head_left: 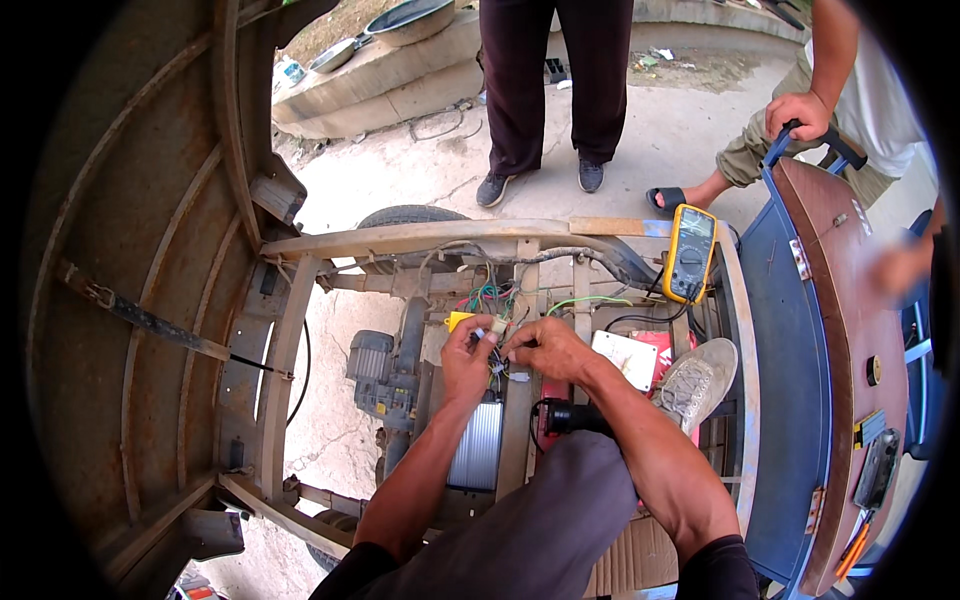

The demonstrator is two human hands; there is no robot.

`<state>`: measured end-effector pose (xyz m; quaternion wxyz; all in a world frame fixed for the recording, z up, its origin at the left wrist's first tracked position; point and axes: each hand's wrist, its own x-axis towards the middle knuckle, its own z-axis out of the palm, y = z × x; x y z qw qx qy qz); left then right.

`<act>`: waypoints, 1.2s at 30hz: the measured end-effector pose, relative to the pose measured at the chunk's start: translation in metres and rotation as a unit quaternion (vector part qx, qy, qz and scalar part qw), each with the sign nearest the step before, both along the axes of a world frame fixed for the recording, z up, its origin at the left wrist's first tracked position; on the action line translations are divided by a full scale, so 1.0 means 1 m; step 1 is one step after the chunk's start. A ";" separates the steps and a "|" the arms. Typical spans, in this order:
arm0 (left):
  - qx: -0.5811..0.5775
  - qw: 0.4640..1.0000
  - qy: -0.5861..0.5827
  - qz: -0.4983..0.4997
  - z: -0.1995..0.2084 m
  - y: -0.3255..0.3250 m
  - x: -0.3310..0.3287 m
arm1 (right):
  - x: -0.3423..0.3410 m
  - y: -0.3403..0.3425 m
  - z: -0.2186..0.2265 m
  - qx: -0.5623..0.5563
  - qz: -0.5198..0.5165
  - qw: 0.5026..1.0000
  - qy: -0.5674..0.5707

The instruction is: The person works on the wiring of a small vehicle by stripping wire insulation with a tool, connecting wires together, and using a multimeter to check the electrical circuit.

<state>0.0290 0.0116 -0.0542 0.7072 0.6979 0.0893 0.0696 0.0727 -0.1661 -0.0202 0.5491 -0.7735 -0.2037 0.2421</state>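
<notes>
My left hand (pixel 468 360) is closed, its thumb and fingers pinching a small whitish wire connector (pixel 498 326). A yellow box-shaped part (pixel 457 320) shows just behind those fingers. Close beside it, my right hand (pixel 552 348) is also closed, thumb and forefinger pinched at the wires; what lies between them is too small to make out. Thin coloured wires (pixel 486 293) spread out beyond both hands. Below the hands sits a finned silver controller box (pixel 476 446), with a white plug (pixel 518 377) near its top end.
A metal vehicle frame (pixel 400 240) surrounds the work. A yellow multimeter (pixel 690 255) leans at its right corner. A motor (pixel 385 375) hangs left of the hands. My shoe (pixel 700 382) rests inside the frame. One person stands ahead; another grips the blue tool cart (pixel 800 350) at right.
</notes>
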 end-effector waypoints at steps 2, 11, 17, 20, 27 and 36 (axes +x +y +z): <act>0.010 1.000 -0.002 0.002 0.004 -0.002 -0.001 | 0.001 0.000 -0.003 0.002 0.001 1.000 0.008; 0.012 1.000 -0.008 -0.006 0.004 -0.001 -0.001 | 0.001 0.002 -0.001 -0.006 0.011 1.000 -0.010; 0.012 1.000 0.002 -0.004 0.004 -0.001 -0.001 | 0.001 0.003 0.001 -0.006 0.019 0.999 -0.046; 0.006 1.000 0.007 -0.004 0.006 -0.002 -0.002 | 0.002 0.001 0.000 0.015 0.014 0.999 -0.028; 0.014 1.000 0.011 -0.006 0.015 -0.004 -0.004 | 0.005 -0.002 0.006 0.067 -0.104 0.990 0.064; 0.016 1.000 -0.001 0.002 0.008 -0.004 -0.003 | 0.017 0.010 0.009 0.001 -0.172 0.975 -0.140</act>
